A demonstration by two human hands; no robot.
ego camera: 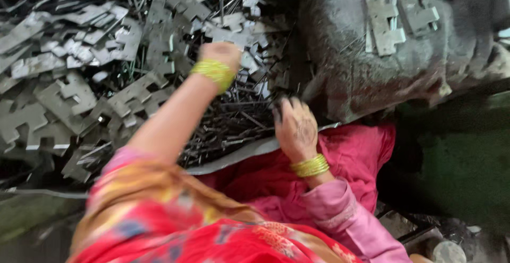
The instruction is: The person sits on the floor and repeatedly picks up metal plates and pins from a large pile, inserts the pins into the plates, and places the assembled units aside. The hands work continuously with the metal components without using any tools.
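left hand (220, 56) reached far into heap of grey notched stamped-metal plates (79, 90), grip blurred, cannot tell | right hand (295, 127) lay flat, fingers spread, on thin dark metal rods (234, 122) | more plates (401, 13) far right on dark slab (345, 66)

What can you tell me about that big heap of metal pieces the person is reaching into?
The heap fills the upper left of the view: flat, grey, dull-shiny metal plates with notched, stepped outlines, all much alike, lying loose and overlapping at every angle. Mixed among them, mostly towards the middle, are thin dark rods or pins. The left hand reaches into it, seemingly closed, though the view is blurred; the right hand rests fingers-down at its near edge among the pins. A few similar plates lie apart on a dark surface to the right.
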